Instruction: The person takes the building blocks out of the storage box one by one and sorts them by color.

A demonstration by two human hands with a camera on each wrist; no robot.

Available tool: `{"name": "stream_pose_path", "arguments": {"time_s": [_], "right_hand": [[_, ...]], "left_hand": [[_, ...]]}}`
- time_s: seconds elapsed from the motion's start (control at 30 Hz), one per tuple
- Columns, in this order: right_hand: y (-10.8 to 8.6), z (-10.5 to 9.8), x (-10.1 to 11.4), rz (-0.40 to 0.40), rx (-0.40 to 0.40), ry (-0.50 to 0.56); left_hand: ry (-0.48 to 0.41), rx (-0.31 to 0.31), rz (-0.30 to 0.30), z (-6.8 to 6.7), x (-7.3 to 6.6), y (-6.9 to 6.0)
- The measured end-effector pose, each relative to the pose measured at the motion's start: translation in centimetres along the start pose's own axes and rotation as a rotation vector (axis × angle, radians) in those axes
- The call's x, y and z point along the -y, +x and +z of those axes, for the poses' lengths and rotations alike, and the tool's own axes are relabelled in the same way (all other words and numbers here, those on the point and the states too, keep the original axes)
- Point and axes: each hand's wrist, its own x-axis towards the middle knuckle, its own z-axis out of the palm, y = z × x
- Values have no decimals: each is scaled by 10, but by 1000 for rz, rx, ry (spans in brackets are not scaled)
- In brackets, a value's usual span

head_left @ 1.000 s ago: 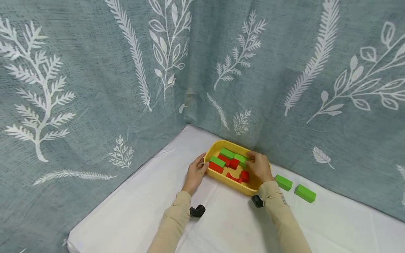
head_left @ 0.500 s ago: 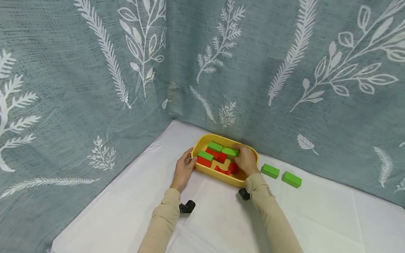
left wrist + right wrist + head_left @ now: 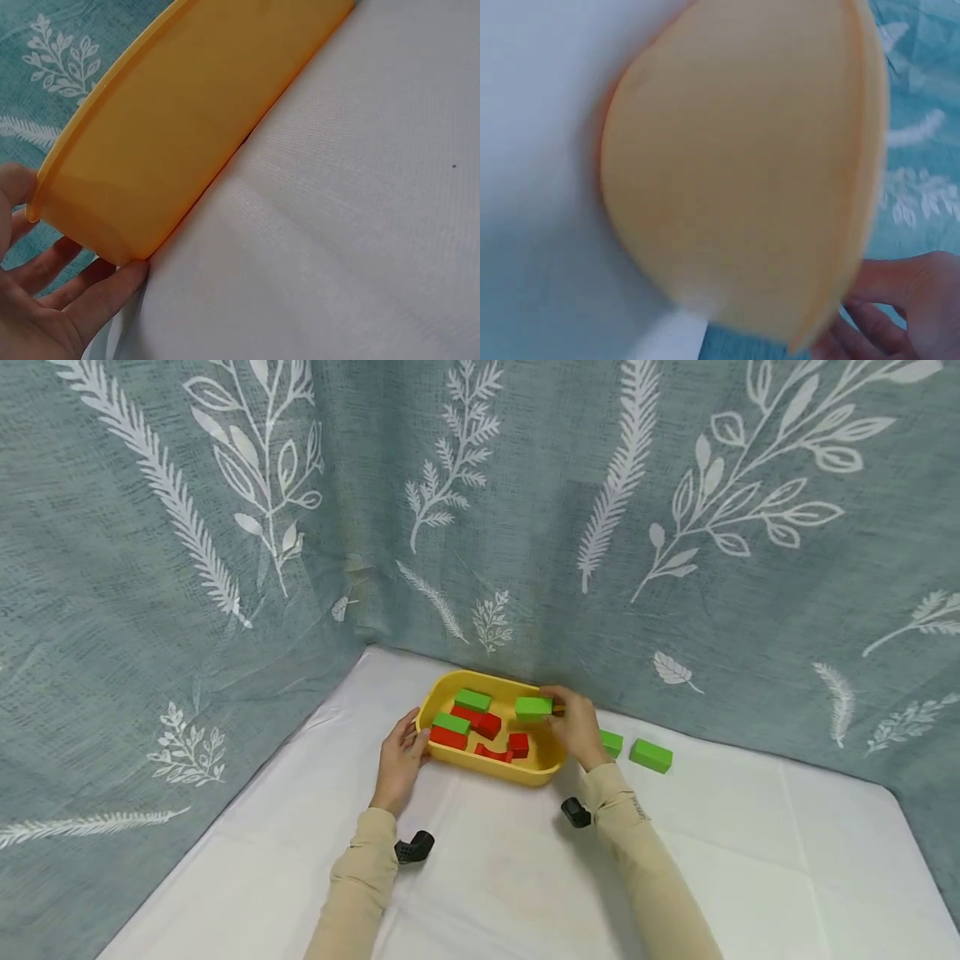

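My right hand [image 3: 579, 727] holds a green block [image 3: 533, 709] by its right end, lifted above the right half of a yellow tub [image 3: 495, 767]. At the tub's left end my left hand [image 3: 399, 764] touches the outer wall with spread, fairly straight fingers; the left wrist view shows these fingers [image 3: 109, 292] against the tub's outside. Inside the tub lie a green block [image 3: 472, 699], another green block [image 3: 452, 723] on top of a red block [image 3: 448, 738], more red blocks [image 3: 489, 726], and a red arch-shaped piece [image 3: 492, 754]. The held block is hidden in the right wrist view.
Right of the tub, two green blocks stand on the white-covered table: one [image 3: 611, 743] partly behind my right hand, the other [image 3: 651, 756] farther right. A grey-green patterned curtain [image 3: 525, 527] rises close behind the tub. Black wrist devices [image 3: 415, 847] sit by both cuffs.
My right hand has lifted the green block from among the tub's blocks and moved it rightward over the tub. My left hand stays at the tub's left end. The head view has shifted right.
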Motion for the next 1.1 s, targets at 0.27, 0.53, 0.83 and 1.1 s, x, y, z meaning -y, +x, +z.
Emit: {"name": "stream_pose_path", "arguments": {"time_s": [0.27, 0.53, 0.83, 1.1], "right_hand": [[-12, -27, -14, 19, -13, 109], [-21, -43, -23, -3, -21, 102], [-43, -64, -41, 31, -69, 84], [-63, -87, -66, 79, -112, 45]], "left_hand": [[25, -7, -15, -1, -2, 1], [4, -6, -29, 0, -1, 1], [3, 19, -55, -4, 1, -1], [4, 47, -55, -1, -2, 4]]}}
